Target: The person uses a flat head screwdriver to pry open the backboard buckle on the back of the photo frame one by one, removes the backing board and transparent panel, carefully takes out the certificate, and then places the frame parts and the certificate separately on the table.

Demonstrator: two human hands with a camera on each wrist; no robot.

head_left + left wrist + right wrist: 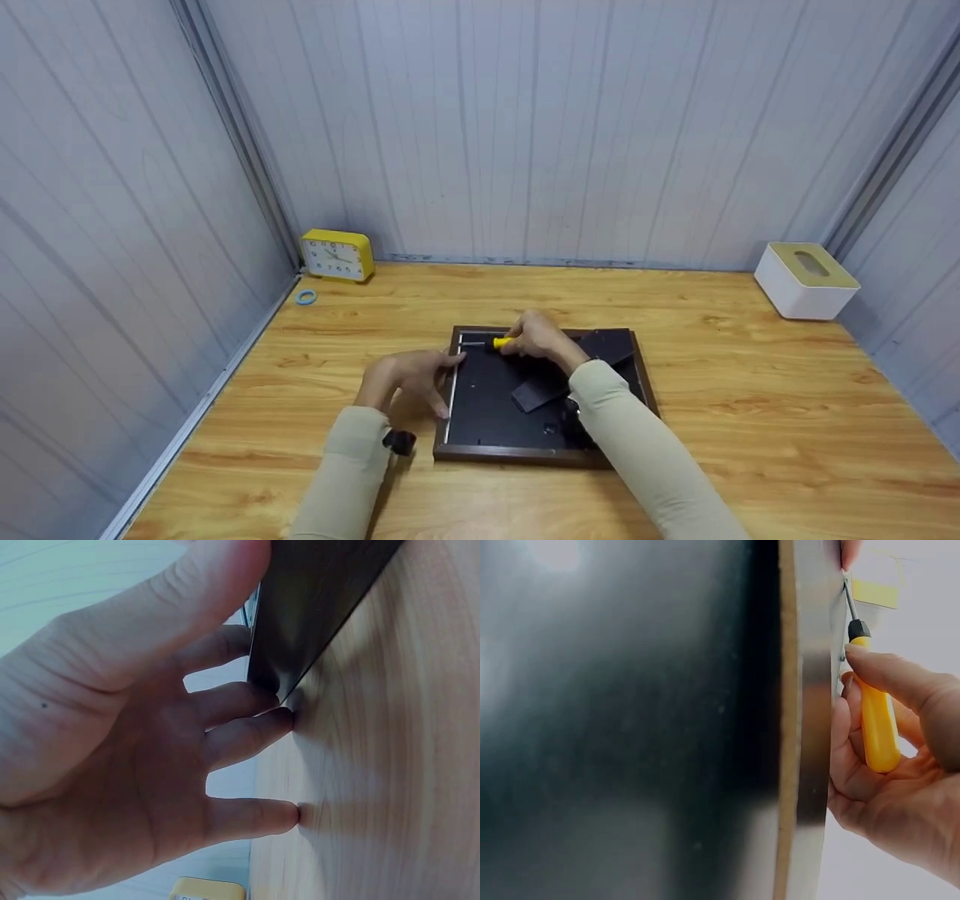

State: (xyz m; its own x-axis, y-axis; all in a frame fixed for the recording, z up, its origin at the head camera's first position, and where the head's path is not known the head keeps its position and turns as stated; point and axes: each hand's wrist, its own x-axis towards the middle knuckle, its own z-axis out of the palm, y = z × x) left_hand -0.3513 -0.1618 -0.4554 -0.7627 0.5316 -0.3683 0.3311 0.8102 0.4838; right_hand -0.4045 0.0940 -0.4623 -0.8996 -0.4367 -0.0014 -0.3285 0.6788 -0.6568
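Observation:
A dark brown picture frame lies on the table with its black backing board facing up. My right hand grips the yellow handle of a screwdriver above the board. The shaft lies nearly flat and points left, its tip at the frame's far left corner. At the frame's left side, my left hand has its fingers spread and fairly straight. In the left wrist view some fingertips meet the frame's side, others rest on the tabletop. A black stand leg slants across the backing, partly covered by my right arm.
A yellow alarm clock stands at the back left, with a light blue ring in front of it. A white tissue box with a wood-coloured top sits at the back right. Panelled walls border the wooden table.

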